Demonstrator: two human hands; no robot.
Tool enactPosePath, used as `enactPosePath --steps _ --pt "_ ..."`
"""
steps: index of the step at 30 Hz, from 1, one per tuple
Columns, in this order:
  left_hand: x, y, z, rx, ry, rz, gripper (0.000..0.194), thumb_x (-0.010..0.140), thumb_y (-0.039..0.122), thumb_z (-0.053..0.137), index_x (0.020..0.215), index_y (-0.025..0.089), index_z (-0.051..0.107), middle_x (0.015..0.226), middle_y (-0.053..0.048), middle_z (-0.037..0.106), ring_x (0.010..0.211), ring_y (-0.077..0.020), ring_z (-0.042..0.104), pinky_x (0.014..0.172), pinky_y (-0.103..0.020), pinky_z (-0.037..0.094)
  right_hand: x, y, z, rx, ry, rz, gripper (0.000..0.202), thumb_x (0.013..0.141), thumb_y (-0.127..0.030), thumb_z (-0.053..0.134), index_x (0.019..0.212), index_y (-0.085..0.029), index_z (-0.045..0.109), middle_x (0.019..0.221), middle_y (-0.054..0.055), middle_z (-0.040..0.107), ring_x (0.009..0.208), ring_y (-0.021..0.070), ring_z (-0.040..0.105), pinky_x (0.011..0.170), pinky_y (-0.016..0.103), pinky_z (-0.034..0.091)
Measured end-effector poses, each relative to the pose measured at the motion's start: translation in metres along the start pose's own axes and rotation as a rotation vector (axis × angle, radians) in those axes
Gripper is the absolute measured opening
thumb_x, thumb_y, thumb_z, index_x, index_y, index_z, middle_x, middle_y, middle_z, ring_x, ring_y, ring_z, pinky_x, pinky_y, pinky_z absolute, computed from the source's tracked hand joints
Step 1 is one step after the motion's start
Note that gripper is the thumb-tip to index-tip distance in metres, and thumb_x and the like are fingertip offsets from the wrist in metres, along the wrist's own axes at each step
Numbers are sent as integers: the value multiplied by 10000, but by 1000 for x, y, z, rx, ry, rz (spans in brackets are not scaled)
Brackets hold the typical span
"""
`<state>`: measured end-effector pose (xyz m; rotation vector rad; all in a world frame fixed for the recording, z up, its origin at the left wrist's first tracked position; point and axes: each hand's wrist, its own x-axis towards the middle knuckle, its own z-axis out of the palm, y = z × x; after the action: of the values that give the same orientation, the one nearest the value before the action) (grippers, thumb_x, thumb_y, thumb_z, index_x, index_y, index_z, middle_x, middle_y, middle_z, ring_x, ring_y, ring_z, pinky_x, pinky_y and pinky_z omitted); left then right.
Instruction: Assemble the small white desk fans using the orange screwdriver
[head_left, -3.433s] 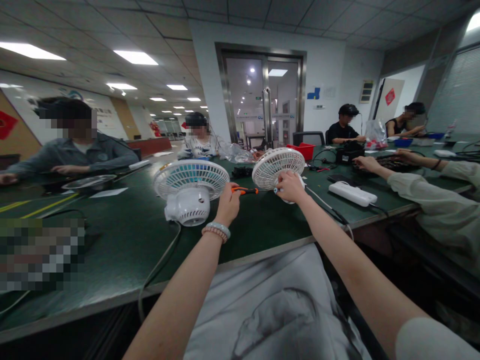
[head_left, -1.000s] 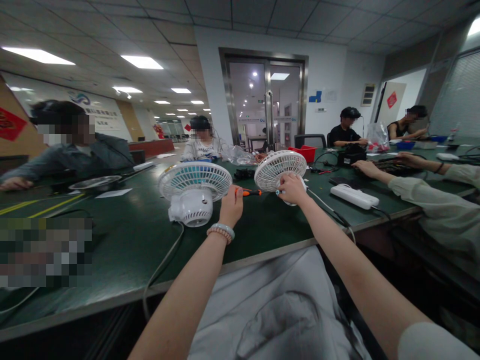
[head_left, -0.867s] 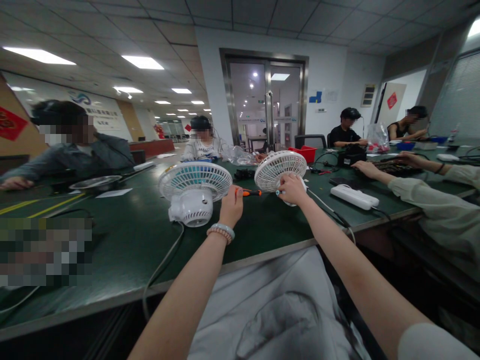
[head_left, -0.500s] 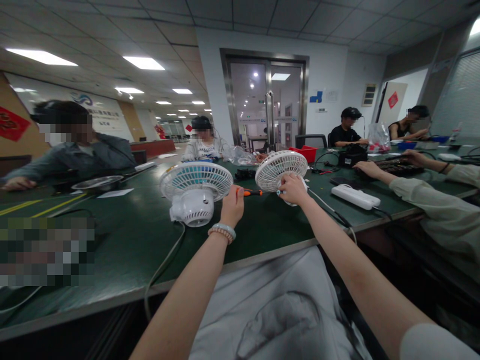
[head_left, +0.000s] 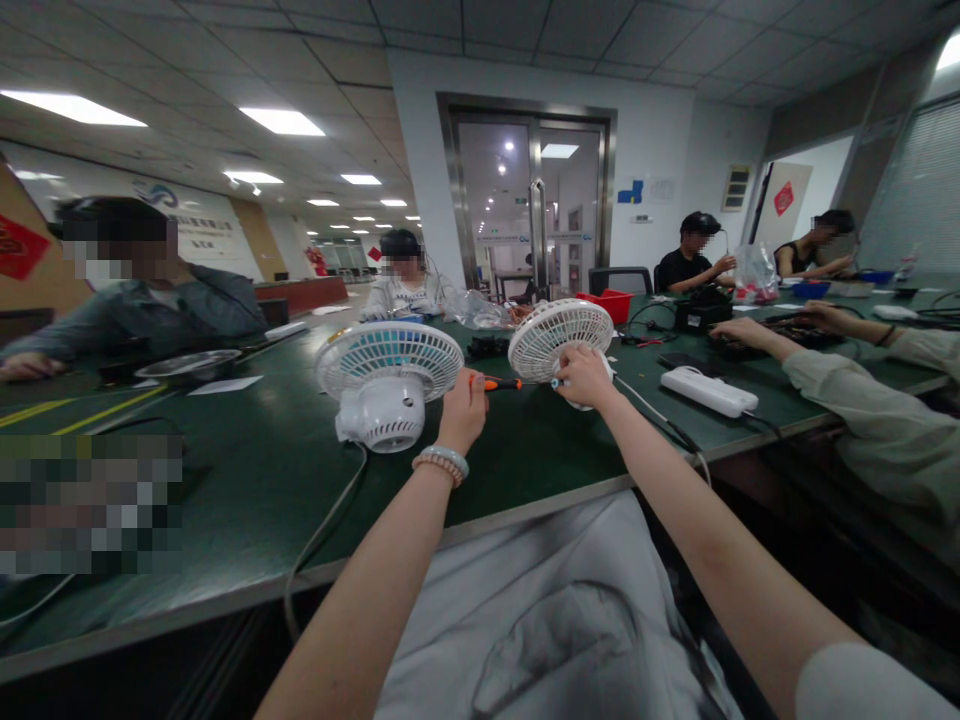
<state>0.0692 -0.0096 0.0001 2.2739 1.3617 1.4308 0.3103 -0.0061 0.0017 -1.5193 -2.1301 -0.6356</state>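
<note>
Barely a shift: your left hand [head_left: 465, 402] still grips the slim orange-and-black screwdriver [head_left: 502, 384]; your right hand [head_left: 585, 375] keeps clasping the round white plastic fan [head_left: 551, 338], alignment holding.

Both arms [head_left: 360, 570] outstretched, fingers [head_left: 477, 384] curled

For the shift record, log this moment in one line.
left hand: holds orange-black screwdriver; right hand: at right fan; left fan: beside left hand; surface: green table

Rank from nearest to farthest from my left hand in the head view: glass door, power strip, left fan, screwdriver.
1. Screwdriver: in your left hand.
2. Left fan: just left.
3. Power strip: off to the right.
4. Glass door: far background.
</note>
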Motion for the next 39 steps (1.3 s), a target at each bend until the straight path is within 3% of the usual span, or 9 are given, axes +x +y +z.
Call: enactPosePath --steps 4,8,14,39 --pt "1 1 1 -1 -16 -3 280 818 434 414 962 195 429 638 17 528 556 -135 532 553 -272 418 -1 0 -1 1 -6 2 238 748 -388 536 828 -239 703 1002 67 524 967 244 370 789 387 293" --pt "4 2 0 -4 -40 -15 484 644 288 639 1044 184 386 722 9 540 633 -148 567 617 -296 471 -1 0 -2 6 -3 3 231 747 -379 539 836 -243 702 1003 64 523 971 242 368 795 387 292" --pt "6 -3 -1 -16 -68 36 446 658 182 583 1053 178 376 815 -11 539 678 -133 571 683 -313 489 -1 -1 -2 4 -15 4 232 748 -376 539 840 -241 704 1012 67 525 970 243 367 803 392 289" --pt "6 -3 -1 23 -46 0 398 681 239 590 1033 189 413 846 -31 568 737 -173 594 705 -341 487 -1 -1 -2 7 -10 4 230 751 -380 533 821 -243 704 1000 62 527 965 238 373 801 386 296"
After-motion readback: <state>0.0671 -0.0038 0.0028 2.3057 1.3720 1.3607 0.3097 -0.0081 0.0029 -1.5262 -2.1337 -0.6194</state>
